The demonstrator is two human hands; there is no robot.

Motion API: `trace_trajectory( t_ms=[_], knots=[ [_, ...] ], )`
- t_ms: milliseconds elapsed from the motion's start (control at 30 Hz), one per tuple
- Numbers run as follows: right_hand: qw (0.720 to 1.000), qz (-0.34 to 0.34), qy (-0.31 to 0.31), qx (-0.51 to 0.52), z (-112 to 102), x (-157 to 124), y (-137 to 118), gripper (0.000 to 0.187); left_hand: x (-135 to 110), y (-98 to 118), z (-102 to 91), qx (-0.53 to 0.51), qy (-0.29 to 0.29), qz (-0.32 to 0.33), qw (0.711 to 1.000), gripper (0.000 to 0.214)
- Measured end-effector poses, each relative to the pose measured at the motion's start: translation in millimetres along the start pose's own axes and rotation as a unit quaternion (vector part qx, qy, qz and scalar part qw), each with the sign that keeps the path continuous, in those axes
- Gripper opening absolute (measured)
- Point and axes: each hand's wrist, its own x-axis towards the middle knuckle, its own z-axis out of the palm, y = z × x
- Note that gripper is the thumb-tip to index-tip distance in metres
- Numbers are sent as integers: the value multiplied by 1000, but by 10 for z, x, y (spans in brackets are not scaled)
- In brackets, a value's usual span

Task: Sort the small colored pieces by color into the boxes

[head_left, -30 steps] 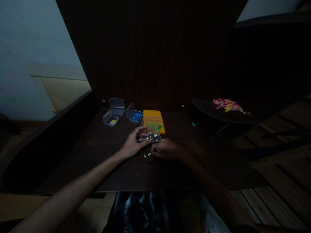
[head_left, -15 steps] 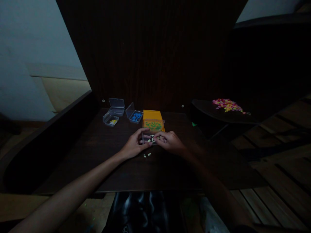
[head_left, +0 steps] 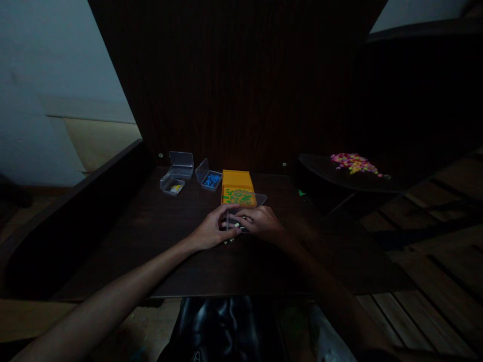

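Note:
My left hand [head_left: 211, 230] and my right hand [head_left: 260, 223] meet at the middle of a dark wooden table [head_left: 158, 251], both closed around a small clear plastic box [head_left: 234, 221] that holds pale little pieces. A few loose pale pieces [head_left: 228, 241] lie on the table just under my left fingers. Right behind the hands sits an orange box [head_left: 237, 188] with green pieces in it. The scene is very dim.
At the back left stand an open clear box with yellow pieces [head_left: 172, 186] and an open clear box with blue pieces [head_left: 210, 179]. A pile of pink and yellow pieces [head_left: 353, 163] lies on a dark tray to the right. A dark wall panel rises behind the table.
My right hand has come up from the table onto the clear box, and both hands have drawn the box slightly toward me. The loose pieces are now partly covered by my left hand.

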Motion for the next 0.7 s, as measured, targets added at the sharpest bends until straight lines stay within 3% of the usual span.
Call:
trace_trajectory(
  t_ms=[333, 467, 600, 700],
  knots=[
    [988, -27, 83, 125, -79, -64, 37, 19, 26, 40, -28, -8, 29, -5, 1000, 62],
    [984, -76, 4, 158, -104, -99, -10, 14, 52, 37, -70, 2, 66, 1, 998, 63],
    [982, -101, -106, 120, -60, -94, -43, 14, 71, 25, -108, 18, 95, 2, 995, 64],
    [980, -104, -149, 76, -13, -78, -59, 16, 74, 34, -120, 37, 106, 12, 994, 65]
  ],
)
